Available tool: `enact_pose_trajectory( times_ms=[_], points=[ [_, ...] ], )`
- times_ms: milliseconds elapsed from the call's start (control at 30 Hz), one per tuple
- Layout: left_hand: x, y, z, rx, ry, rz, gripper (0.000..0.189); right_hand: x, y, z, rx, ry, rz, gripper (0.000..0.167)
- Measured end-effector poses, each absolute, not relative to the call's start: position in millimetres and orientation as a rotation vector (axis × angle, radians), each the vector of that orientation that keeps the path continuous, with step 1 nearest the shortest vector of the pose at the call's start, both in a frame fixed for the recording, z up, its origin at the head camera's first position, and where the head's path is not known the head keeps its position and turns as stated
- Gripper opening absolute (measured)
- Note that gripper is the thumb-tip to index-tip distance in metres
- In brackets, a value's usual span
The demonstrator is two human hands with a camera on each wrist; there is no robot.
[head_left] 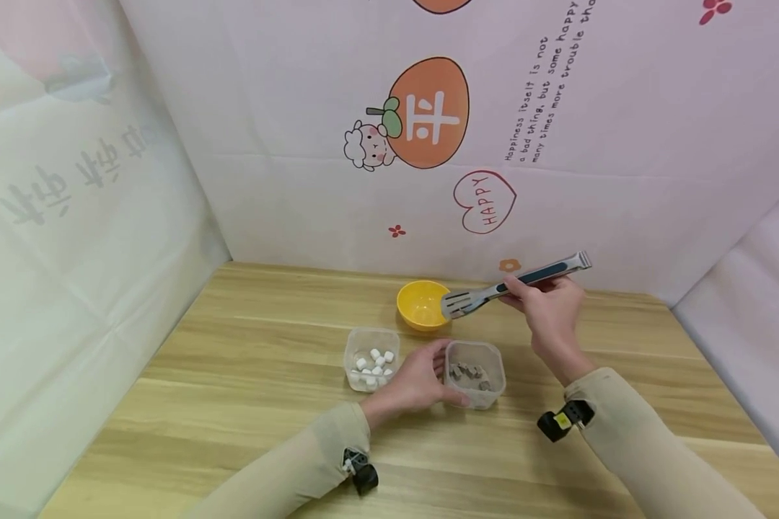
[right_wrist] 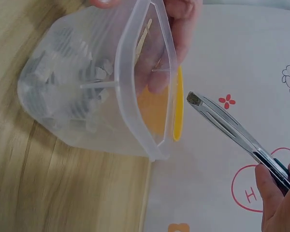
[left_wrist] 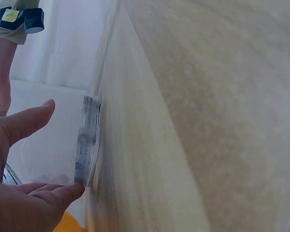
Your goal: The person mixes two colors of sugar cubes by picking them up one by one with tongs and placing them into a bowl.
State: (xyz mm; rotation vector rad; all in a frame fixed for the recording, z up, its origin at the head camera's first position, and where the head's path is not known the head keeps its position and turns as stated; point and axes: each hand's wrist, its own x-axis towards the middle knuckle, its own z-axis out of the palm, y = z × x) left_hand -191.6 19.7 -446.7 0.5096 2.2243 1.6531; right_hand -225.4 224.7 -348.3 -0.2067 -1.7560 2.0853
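Note:
In the head view my right hand (head_left: 555, 317) grips metal tongs (head_left: 539, 274) with dark inlaid handles. Their slotted tips overlap the right rim of a yellow bowl (head_left: 422, 311). The right wrist view shows a small grey-brown cube (right_wrist: 194, 98) pinched at the tong tips. My left hand (head_left: 415, 378) holds a clear plastic container (head_left: 475, 398) from its left side, thumb at the near side and fingers toward the far side. Several grey-brown cubes (head_left: 470, 371) lie on that container's floor. The container stands on the table.
Left of my left hand stands a second clear container (head_left: 371, 336) with several white cubes (head_left: 379, 362). The wooden table (head_left: 260, 375) ends at a printed cloth backdrop (head_left: 298, 180), just behind the bowl. White cloth also hangs at both sides.

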Motion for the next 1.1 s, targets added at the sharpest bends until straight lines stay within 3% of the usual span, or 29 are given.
enact_pose_trajectory(
  times_ms=[200, 800, 1100],
  points=[
    [-191, 18, -445, 0.506, 2.224, 1.655, 0.102, -237, 215, -352, -0.263, -1.846, 2.005, 0.032],
    [-190, 17, -447, 0.533, 2.221, 1.661, 0.099, -256, 203, -368, -0.378, -1.903, 1.985, 0.023],
    [-191, 18, -445, 0.541, 2.330, 1.568, 0.112, -259, 199, -374, -0.370, -1.953, 1.917, 0.025]
  ],
)
